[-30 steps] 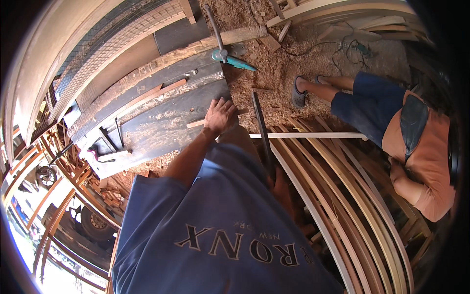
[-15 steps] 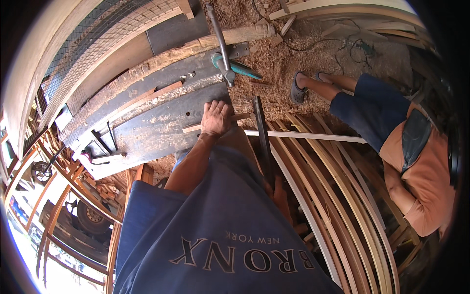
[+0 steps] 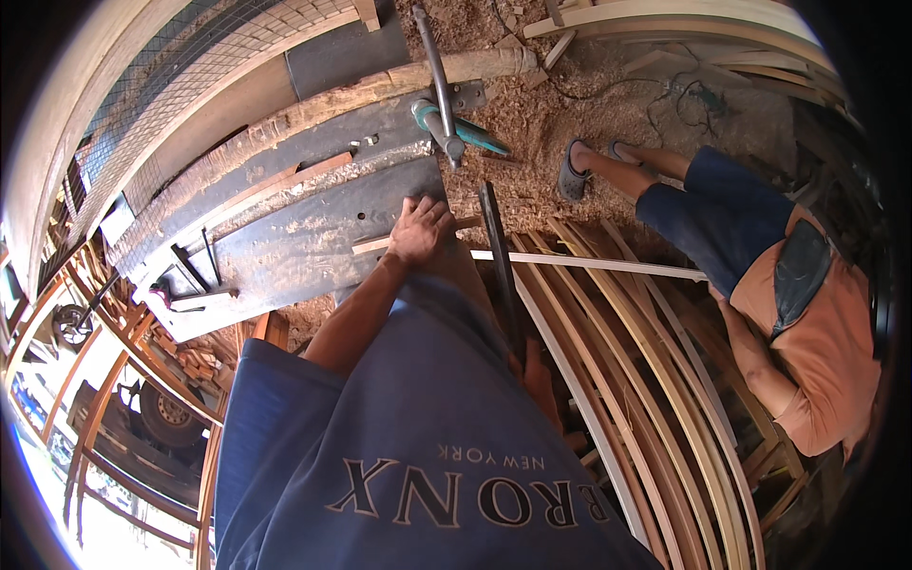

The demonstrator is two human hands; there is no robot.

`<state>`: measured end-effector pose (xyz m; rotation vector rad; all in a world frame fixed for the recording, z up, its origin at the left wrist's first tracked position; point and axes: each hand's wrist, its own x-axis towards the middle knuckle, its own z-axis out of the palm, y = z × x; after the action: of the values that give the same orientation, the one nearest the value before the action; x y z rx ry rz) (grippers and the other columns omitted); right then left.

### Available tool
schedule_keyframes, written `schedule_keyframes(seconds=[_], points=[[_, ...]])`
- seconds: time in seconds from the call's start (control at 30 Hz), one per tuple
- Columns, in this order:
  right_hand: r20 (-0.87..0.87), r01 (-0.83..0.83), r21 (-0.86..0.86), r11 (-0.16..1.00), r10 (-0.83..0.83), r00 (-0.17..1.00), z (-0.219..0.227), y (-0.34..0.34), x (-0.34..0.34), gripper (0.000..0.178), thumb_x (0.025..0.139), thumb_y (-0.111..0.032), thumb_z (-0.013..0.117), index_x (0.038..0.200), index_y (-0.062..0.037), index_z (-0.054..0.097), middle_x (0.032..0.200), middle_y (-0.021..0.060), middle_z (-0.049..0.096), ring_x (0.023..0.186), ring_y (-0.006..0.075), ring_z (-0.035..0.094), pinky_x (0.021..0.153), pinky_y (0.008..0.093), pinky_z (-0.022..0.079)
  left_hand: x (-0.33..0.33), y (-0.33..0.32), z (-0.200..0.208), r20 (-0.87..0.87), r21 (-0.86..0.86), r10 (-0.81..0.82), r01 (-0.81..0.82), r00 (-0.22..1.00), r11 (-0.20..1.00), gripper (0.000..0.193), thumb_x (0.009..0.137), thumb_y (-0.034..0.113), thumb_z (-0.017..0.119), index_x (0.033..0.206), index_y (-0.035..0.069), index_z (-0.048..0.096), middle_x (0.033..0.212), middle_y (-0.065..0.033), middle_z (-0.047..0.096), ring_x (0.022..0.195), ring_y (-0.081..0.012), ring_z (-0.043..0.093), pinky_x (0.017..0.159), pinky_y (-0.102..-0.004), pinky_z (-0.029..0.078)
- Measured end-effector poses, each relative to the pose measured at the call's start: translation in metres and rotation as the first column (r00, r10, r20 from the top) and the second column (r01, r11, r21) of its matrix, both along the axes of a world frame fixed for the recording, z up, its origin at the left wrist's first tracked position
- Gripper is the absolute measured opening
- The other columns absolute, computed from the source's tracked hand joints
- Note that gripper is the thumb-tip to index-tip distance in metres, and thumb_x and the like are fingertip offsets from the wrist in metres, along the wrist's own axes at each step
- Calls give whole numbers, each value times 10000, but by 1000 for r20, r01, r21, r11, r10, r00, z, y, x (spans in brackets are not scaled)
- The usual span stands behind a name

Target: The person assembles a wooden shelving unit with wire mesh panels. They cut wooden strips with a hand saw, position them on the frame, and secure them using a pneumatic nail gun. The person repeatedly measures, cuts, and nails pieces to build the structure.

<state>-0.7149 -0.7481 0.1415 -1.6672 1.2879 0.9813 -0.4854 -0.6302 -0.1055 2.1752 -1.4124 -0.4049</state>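
Note:
My left hand (image 3: 421,231) is closed over a thin wooden strip (image 3: 372,244), pressing it to the dark, dusty bench top (image 3: 304,249) near its right edge. The strip's other end sticks out past the hand beyond that edge. Lower right, partly hidden by my shirt, my right hand (image 3: 536,382) is wrapped round the lower end of a long, narrow dark bar (image 3: 496,247). This bar points away from me, its upper end just right of the strip's end; its exact kind does not show.
A grey metal bar with a round end (image 3: 439,85) crosses a teal tool (image 3: 480,136) at the bench's far corner. Long wooden battens (image 3: 608,351) lie at right, a white strip (image 3: 598,263) across them. A co-worker (image 3: 807,313) is at right. Shavings (image 3: 522,142) cover the floor.
The dark bar and my right hand have shifted slightly left and away from me. My left hand stays on the strip. The co-worker's arm has swung toward the white strip's end.

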Motion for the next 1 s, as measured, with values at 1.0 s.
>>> schedule_keyframes(seconds=[1.0], points=[[-48, -125, -23, 992, 124, 991, 0, 27, 62, 518, 1008, -357, 495, 1385, -28, 362, 1088, 379, 625, 1043, 568, 587, 878, 591, 487, 1, -9, 28, -155, 371, 0, 58, 988, 927, 629, 790, 407, 670, 1324, 95, 558, 1263, -64, 568, 1188, -260, 473, 1007, -520, 340]])
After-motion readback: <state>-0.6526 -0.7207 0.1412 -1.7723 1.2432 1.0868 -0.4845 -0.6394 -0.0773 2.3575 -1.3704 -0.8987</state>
